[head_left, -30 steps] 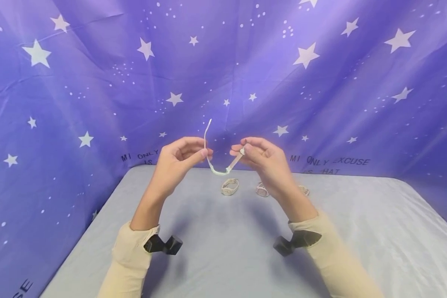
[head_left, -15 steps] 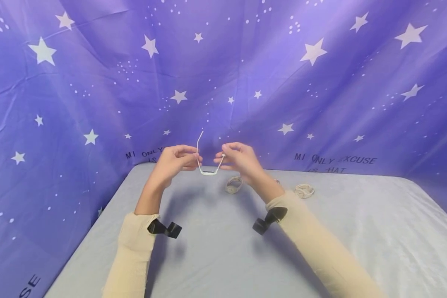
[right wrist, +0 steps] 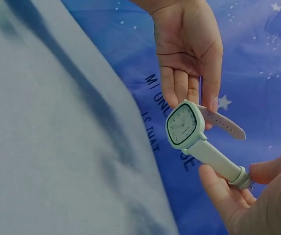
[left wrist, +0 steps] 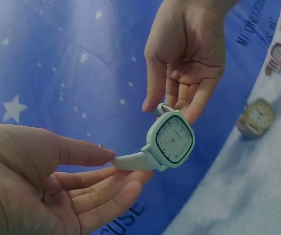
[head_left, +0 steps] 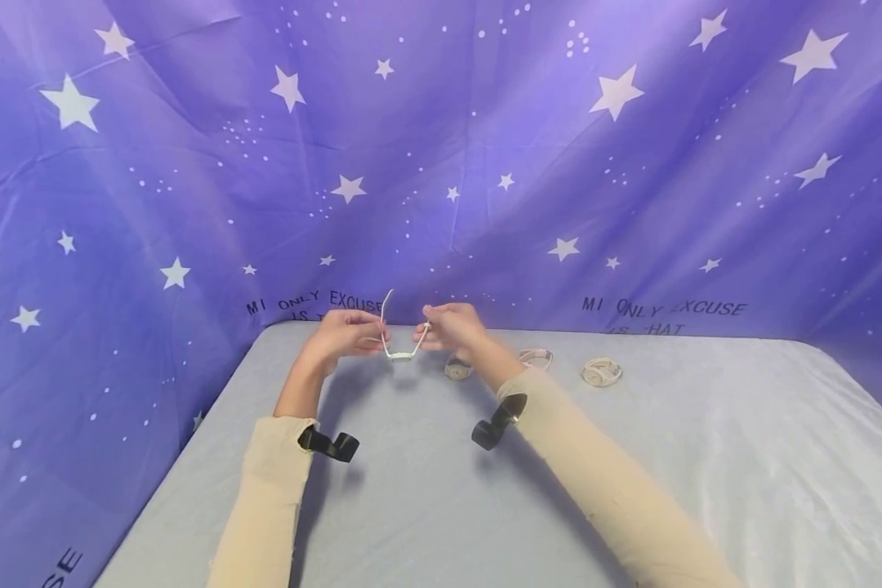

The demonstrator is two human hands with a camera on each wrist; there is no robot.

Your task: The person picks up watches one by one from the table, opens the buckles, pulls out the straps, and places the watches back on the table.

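Both hands hold a pale green wristwatch (left wrist: pixel 172 139) in the air above the far part of the table. Its square face points toward the person's side, and the strap is unfastened and bent into a U. With thumb and fingers, the left hand (head_left: pixel 341 336) pinches the strap half with holes; the free tip of that half sticks up past the fingers. At the buckle end, the right hand (head_left: pixel 457 328) pinches the other strap half (right wrist: pixel 219 161) between thumb and fingers, near the keeper loop.
On the table (head_left: pixel 426 506) behind and right of the right hand lie several other watches: a beige watch (head_left: pixel 458 367), a pinkish watch (head_left: pixel 536 358) and a cream watch (head_left: pixel 602 372). A purple star-printed curtain (head_left: pixel 441 122) hangs along the table's far and left sides.
Both hands have lowered the wristwatch and carried it a little left. The right hand has come left, nearer the left hand, uncovering the watches on the right. Both hands keep their grip.
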